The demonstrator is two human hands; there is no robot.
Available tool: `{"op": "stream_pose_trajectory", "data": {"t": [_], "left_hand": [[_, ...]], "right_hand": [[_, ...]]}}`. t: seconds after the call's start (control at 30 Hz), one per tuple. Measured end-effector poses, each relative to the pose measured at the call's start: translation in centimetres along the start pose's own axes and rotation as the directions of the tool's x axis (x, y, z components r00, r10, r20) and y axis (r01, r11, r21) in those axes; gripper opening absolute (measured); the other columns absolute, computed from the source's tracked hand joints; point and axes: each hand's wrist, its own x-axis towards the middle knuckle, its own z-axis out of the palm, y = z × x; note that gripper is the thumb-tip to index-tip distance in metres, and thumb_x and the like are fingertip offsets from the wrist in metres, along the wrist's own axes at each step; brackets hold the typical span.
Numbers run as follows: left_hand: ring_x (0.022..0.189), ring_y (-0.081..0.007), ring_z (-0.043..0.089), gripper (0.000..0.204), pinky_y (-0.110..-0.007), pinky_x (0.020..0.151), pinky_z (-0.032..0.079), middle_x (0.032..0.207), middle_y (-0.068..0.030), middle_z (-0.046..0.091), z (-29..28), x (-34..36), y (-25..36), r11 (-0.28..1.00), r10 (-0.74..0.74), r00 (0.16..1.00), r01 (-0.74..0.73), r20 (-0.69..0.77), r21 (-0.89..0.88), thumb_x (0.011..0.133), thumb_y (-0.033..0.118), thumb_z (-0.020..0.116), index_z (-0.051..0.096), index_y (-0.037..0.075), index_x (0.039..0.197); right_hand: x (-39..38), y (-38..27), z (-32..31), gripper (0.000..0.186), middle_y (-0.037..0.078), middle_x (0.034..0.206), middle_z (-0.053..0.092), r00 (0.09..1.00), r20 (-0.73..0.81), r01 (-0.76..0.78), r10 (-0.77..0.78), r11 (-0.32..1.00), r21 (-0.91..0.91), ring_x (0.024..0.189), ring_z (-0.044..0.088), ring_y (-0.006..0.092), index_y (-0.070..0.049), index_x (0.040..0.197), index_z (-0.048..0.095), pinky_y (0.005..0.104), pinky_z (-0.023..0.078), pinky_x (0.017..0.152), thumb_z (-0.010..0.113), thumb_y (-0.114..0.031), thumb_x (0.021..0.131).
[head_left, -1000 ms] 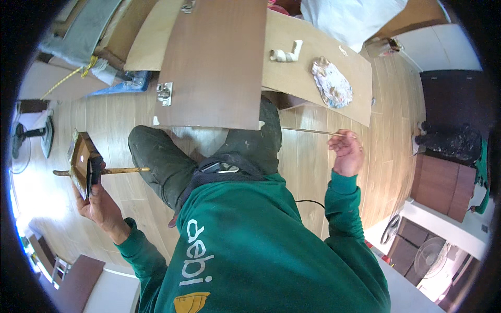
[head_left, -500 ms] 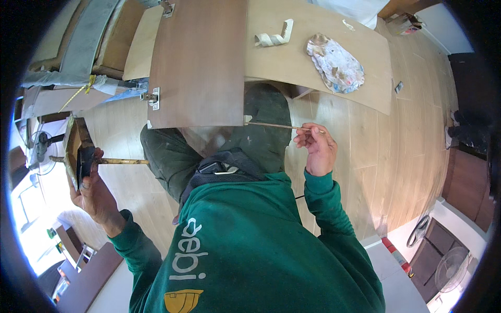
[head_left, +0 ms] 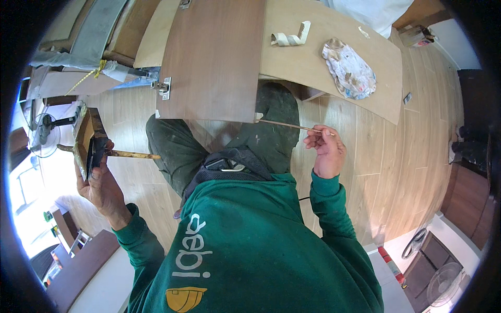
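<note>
My left hand (head_left: 100, 193) grips a small paint-stained open container (head_left: 88, 133), with a black piece on its side and a yellowish stick (head_left: 134, 154) lying crosswise. My right hand (head_left: 326, 151) pinches a thin brown rod (head_left: 287, 124); its far end is at the lower right corner of a brown cabinet panel (head_left: 206, 62), beside a bit of light tape (head_left: 259, 116). The panel has metal hinges (head_left: 166, 87) and lies over a beige board (head_left: 292, 62). A curled strip of tape (head_left: 287, 37) and a crumpled stained rag (head_left: 348, 70) lie on that board.
My knees are below the panel on a wood floor (head_left: 376, 156). Covered boards (head_left: 91, 31) stand upper left, a fan (head_left: 46, 133) at left. At the right edge are someone else's dark-clothed legs (head_left: 467, 138). A second fan (head_left: 443, 281) is lower right.
My right hand has moved left with the rod, bringing its far end to the panel's corner. My left hand has risen slightly with the container. The view has shifted a little.
</note>
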Motion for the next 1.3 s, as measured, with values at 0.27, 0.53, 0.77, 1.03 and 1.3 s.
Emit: {"op": "stream_pose_trajectory", "data": {"t": [0.27, 0.53, 0.77, 1.03, 1.3], "left_hand": [[0.095, -0.0291, 0.063, 0.064, -0.046, 0.092, 0.047, 0.106, -0.0167, 0.062, 0.2, -0.3, -0.8, 0.998, -0.034, 0.998, 0.032, -0.053, -0.046, 0.075, 0.033, 0.074, 0.052, -0.005, 0.121], [0.097, -0.031, 0.063, 0.065, -0.046, 0.092, 0.046, 0.109, -0.0179, 0.061, -0.1, -0.4, -1.5, 0.999, -0.036, 0.997, 0.035, -0.069, -0.003, 0.079, 0.037, 0.069, 0.049, -0.007, 0.123], [0.098, -0.0307, 0.063, 0.066, -0.046, 0.092, 0.046, 0.109, -0.0176, 0.061, -0.1, -0.3, -1.8, 0.998, -0.055, 0.996, 0.054, -0.07, -0.019, 0.079, 0.038, 0.07, 0.049, -0.007, 0.122], [0.097, -0.0316, 0.063, 0.066, -0.046, 0.092, 0.046, 0.109, -0.0183, 0.061, -0.1, -0.3, -1.9, 0.999, -0.053, 0.995, 0.053, -0.08, 0.004, 0.079, 0.037, 0.07, 0.048, -0.007, 0.124], [0.098, -0.0315, 0.063, 0.068, -0.047, 0.091, 0.047, 0.11, -0.0184, 0.06, -0.2, -0.3, -2.2, 0.998, -0.058, 0.996, 0.057, -0.075, -0.007, 0.077, 0.038, 0.072, 0.049, -0.006, 0.124]], "right_hand": [[0.1, 0.0, 0.6, 0.024, 0.015, 0.084, 0.066, 1.0, -0.001, -0.014, 0.014, 0.999, -0.036, 0.067, 0.062, 0.0186, 0.004, 0.097, 0.061, 0.0283, 0.048, 0.06, 0.05, -0.017, 0.092], [0.7, -0.6, 0.6, 0.025, 0.015, 0.083, 0.066, 1.0, -0.012, 0.003, -0.004, 0.999, -0.038, 0.066, 0.062, 0.0184, 0.004, 0.097, 0.061, 0.0284, 0.048, 0.058, 0.05, -0.018, 0.092], [0.7, -0.3, 1.1, 0.025, 0.015, 0.084, 0.066, 1.0, -0.018, -0.014, 0.013, 0.998, -0.067, 0.066, 0.061, 0.0183, 0.004, 0.097, 0.061, 0.0282, 0.048, 0.059, 0.05, -0.018, 0.092], [0.9, -0.8, 0.9, 0.025, 0.015, 0.084, 0.066, 1.0, -0.026, 0.008, -0.009, 0.999, -0.052, 0.066, 0.061, 0.0183, 0.004, 0.097, 0.061, 0.0281, 0.048, 0.058, 0.051, -0.019, 0.092], [1.3, -0.6, 1.5, 0.025, 0.014, 0.083, 0.066, 1.0, -0.005, 0.014, -0.014, 0.998, -0.062, 0.065, 0.061, 0.0182, 0.003, 0.096, 0.061, 0.0278, 0.048, 0.058, 0.051, -0.018, 0.092]]}}
